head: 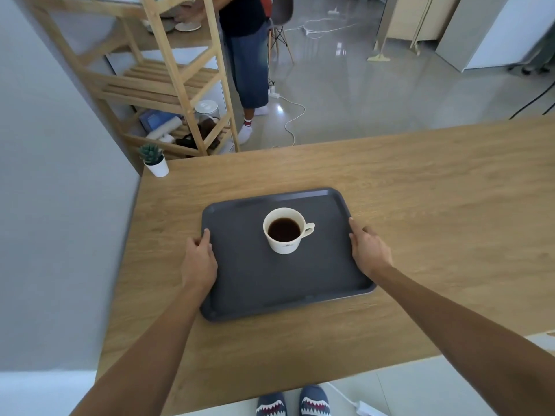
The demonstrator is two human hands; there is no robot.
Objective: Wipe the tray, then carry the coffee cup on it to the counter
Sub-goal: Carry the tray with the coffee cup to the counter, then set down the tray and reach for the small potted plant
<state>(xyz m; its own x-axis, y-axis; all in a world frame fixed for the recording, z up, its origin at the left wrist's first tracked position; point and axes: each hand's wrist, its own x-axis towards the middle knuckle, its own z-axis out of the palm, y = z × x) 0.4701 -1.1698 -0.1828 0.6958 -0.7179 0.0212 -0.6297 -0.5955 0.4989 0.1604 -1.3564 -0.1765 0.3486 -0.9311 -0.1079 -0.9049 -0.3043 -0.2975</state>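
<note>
Both hands — left (198, 259), right (368, 250) — grip the dark grey plastic tray's (258, 283) side rims; white coffee cup (284, 230) centred, bare wooden tabletop (435, 211) all around.

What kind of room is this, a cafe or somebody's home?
Probably a home kitchen or small studio space, though I can't be sure. A light wooden countertop holds a dark grey plastic tray, a slatted wooden shelving rack stores dishes, and white power cables trail across the glossy floor.

1. Tray (240, 283): dark grey, rectangular, rounded corners, raised rim; flat on the wooden counter (435, 205), turned slightly askew.
2. Coffee cup (285, 231): white, upright, holding dark coffee; handle pointing right; stands on the tray's far half.
</note>
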